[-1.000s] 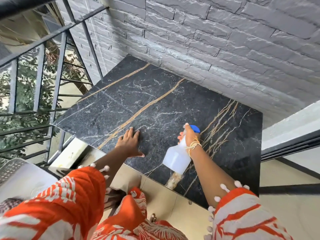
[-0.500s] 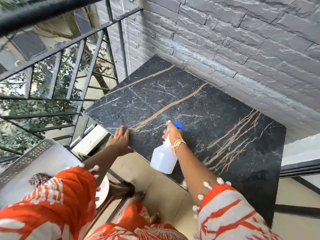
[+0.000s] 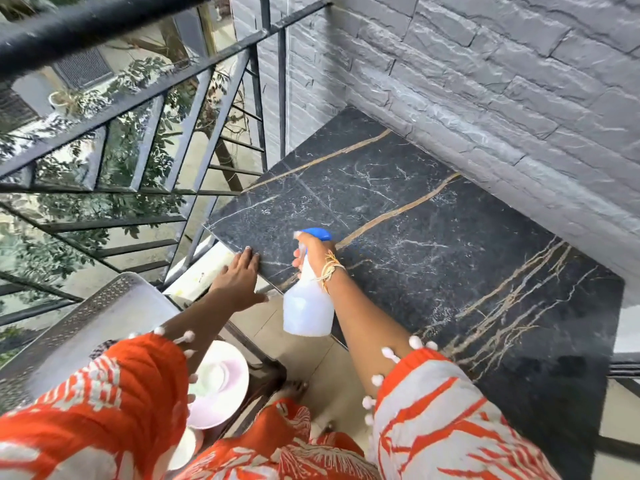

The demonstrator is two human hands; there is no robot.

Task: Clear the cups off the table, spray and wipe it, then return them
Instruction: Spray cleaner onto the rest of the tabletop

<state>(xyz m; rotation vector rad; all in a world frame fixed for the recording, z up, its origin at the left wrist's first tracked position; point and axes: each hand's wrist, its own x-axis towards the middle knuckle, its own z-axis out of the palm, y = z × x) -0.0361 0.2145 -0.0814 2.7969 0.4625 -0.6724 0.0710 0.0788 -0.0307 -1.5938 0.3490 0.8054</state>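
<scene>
The grey brick wall (image 3: pixel 502 81) fills the upper right of the frame, and the black railing (image 3: pixel 138 98) crosses the upper left, with foliage behind it. Below the wall lies the counter (image 3: pixel 450 271), a dark marble slab with gold veins, running from the centre to the lower right; its surface carries nothing but my hands. A grey perforated chair (image 3: pixel 104 313) sits at lower left, just beside the counter's near corner. My orange-and-white sleeves (image 3: pixel 86 410) occupy the bottom edge.

On the chair seat, partly hidden by my left sleeve, rests a white saucer (image 3: pixel 221 382); a second pale rim shows just below it, too covered to identify. The cups themselves cannot be made out here.

My right hand (image 3: pixel 317 252), centre frame, grips the neck of the spray bottle (image 3: pixel 308 306): the fingers are curled round it under the blue spray head, which points over the counter. The translucent body hangs below my wrist, over the counter's near edge. A gold bracelet (image 3: pixel 330 271) circles that wrist.

My left hand (image 3: pixel 240 278), just left of the bottle, rests on the counter's near corner, fingers straight and together, thumb spread toward the bottle, holding nothing.
</scene>
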